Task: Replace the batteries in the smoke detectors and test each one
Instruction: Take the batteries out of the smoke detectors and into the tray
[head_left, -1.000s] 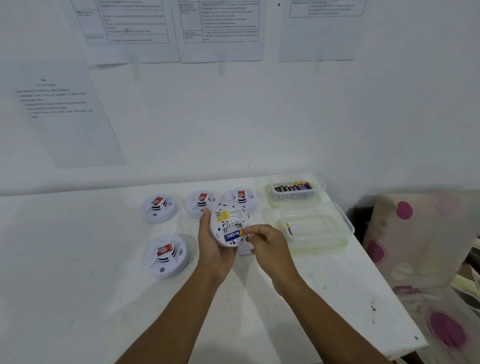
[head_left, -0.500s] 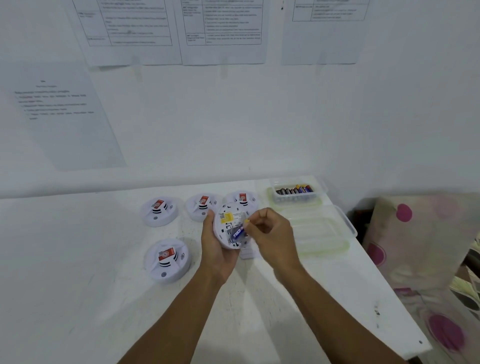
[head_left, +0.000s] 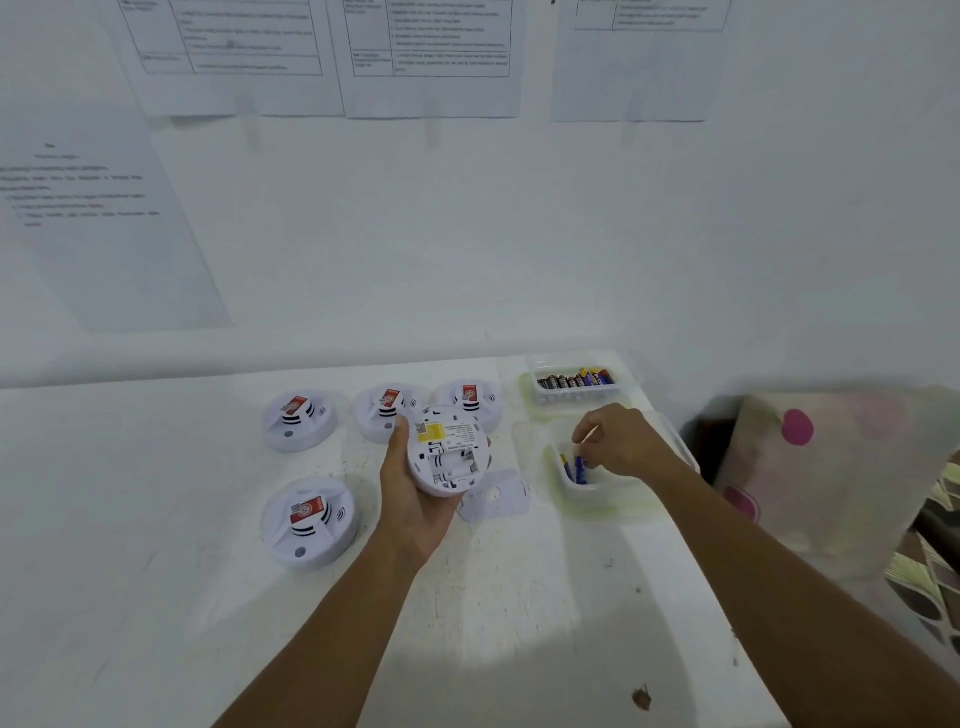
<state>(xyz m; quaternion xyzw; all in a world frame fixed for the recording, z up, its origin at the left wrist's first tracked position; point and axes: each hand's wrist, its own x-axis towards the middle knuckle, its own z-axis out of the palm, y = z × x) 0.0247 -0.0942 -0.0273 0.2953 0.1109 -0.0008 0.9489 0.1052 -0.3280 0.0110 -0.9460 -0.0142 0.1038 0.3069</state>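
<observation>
My left hand (head_left: 410, 501) holds a white smoke detector (head_left: 449, 452) back side up, tilted toward me; its battery bay looks empty and a yellow label sits near the top. My right hand (head_left: 623, 441) reaches into the near clear container (head_left: 597, 496), fingertips pinched on a blue battery (head_left: 580, 470) standing on end. Another blue and yellow battery (head_left: 566, 467) is just left of it in the container. The detector's loose cover plate (head_left: 493, 496) lies on the table between my hands.
Several other detectors with red labels rest face up: three in a back row (head_left: 298, 420) (head_left: 387, 410) (head_left: 470, 400) and one nearer (head_left: 309, 522). A far clear container (head_left: 576, 382) holds several batteries. The table edge runs along the right, beside a spotted cloth (head_left: 831, 467).
My right hand pulled the blue battery out of the detector's bay and carried it right into the near container. The left hand lowered the detector slightly.
</observation>
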